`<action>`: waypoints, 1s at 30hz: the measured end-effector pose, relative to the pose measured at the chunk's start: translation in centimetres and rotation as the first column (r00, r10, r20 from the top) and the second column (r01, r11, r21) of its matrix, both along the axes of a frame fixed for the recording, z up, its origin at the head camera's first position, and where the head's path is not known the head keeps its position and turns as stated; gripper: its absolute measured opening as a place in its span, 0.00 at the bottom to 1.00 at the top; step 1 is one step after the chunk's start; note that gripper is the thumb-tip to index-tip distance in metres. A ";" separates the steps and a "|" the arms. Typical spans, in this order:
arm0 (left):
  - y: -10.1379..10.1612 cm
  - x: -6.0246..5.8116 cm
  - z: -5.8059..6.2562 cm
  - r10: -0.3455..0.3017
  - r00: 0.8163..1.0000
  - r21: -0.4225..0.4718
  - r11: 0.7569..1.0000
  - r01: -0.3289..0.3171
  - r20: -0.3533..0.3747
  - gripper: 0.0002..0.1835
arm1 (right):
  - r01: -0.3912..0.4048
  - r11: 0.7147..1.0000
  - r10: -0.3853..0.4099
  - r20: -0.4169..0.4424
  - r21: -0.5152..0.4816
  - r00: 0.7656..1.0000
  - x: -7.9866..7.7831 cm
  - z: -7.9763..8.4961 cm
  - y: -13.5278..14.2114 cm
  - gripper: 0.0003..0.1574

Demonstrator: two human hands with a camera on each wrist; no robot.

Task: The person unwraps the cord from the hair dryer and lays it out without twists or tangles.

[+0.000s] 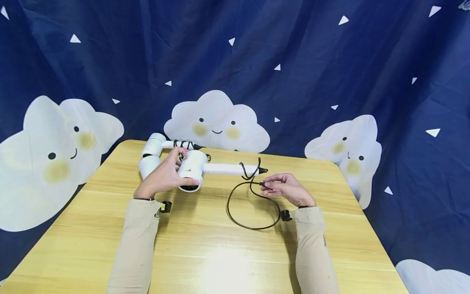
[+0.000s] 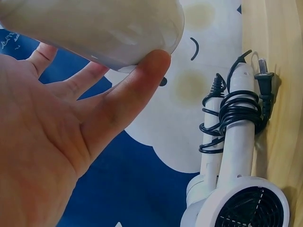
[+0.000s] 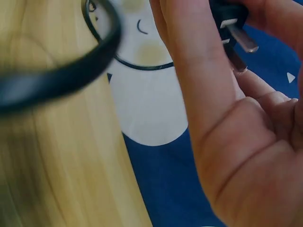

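Observation:
My left hand (image 1: 163,176) grips the barrel of a white hair dryer (image 1: 194,163), thumb at the near end and fingers at the far side. Its handle (image 1: 227,169) points right, with a few loose turns of black cord (image 1: 253,228) near the tip. From there the cord hangs in a wide loop toward my right hand (image 1: 288,190). Between thumb and fingers, that hand pinches the plug (image 3: 229,18); two flat metal prongs stick out in the right wrist view.
Behind my left hand lie two more white hair dryers (image 2: 239,146), (image 1: 154,143), black cords wound round their handles. The wooden table (image 1: 198,261) ends at a dark blue curtain (image 1: 293,41) with cloud prints.

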State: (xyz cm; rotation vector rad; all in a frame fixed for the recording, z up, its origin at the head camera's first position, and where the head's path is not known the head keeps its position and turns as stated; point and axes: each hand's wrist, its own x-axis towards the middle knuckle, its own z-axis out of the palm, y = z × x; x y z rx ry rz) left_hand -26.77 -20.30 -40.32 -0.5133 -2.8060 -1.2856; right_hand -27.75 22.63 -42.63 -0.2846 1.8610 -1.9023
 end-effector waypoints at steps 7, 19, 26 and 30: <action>0.0 -0.1 -0.2 -0.007 1.000 0.003 1.000 0.007 -0.005 0.50 | 0.075 0.996 -0.075 0.006 -0.048 0.997 -0.3 -0.5 0.2 0.15; 0.2 -0.2 -0.3 -0.027 0.999 0.005 1.000 0.028 -0.022 0.48 | 0.232 0.958 -0.227 0.048 -0.170 0.973 -0.7 -1.2 0.3 0.12; 0.3 -0.2 -0.5 -0.043 0.999 0.016 0.999 0.044 -0.024 0.48 | 0.276 0.929 -0.275 0.037 -0.245 0.961 -0.8 -1.1 0.4 0.13; 0.3 -0.1 -0.6 -0.047 0.998 0.025 0.999 0.048 -0.031 0.47 | 0.330 0.894 -0.332 0.046 -0.304 0.942 -0.9 -0.9 0.4 0.11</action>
